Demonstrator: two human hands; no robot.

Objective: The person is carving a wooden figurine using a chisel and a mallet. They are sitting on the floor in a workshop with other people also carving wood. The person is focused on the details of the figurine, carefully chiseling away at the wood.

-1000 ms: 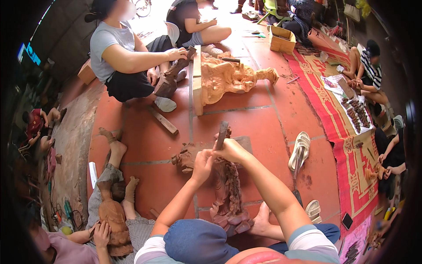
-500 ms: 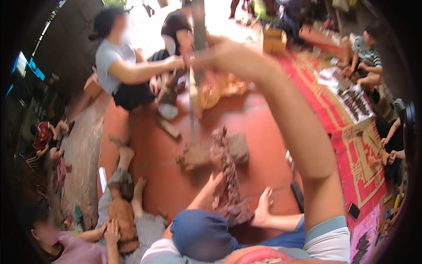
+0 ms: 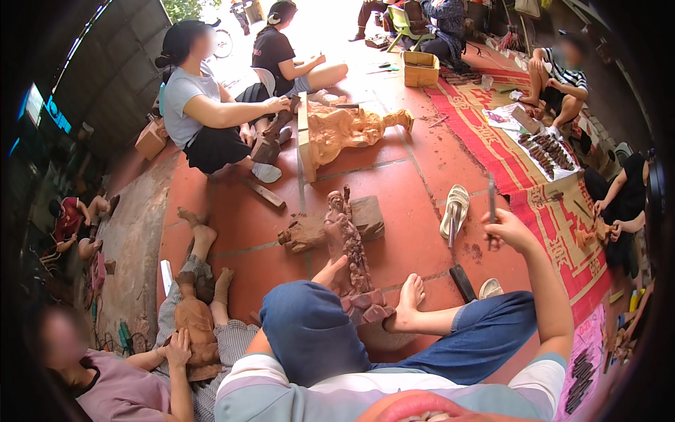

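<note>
A reddish-brown carved wooden statue (image 3: 346, 243) stands between my legs, its carved base near my bare foot. My left hand (image 3: 330, 271), partly hidden by my raised knee, is closed against the statue's left side. Out to the right and raised over the floor, my right hand (image 3: 508, 230) grips a slim dark stick-like tool (image 3: 491, 204) held upright, apart from the statue. Its exact kind is not clear. Behind the statue lie rough wooden blocks (image 3: 302, 235).
A larger yellowish carved statue (image 3: 344, 133) lies on the tiles ahead. Sandals (image 3: 455, 211) and a dark-handled tool (image 3: 461, 281) lie at the right, by a red mat (image 3: 485, 151). A co-worker at my left holds a wooden carving (image 3: 197, 334); other people sit around.
My right arm has come down from high in front and swung out to the right, with the slim tool in its hand. The left hand stays at the statue.
</note>
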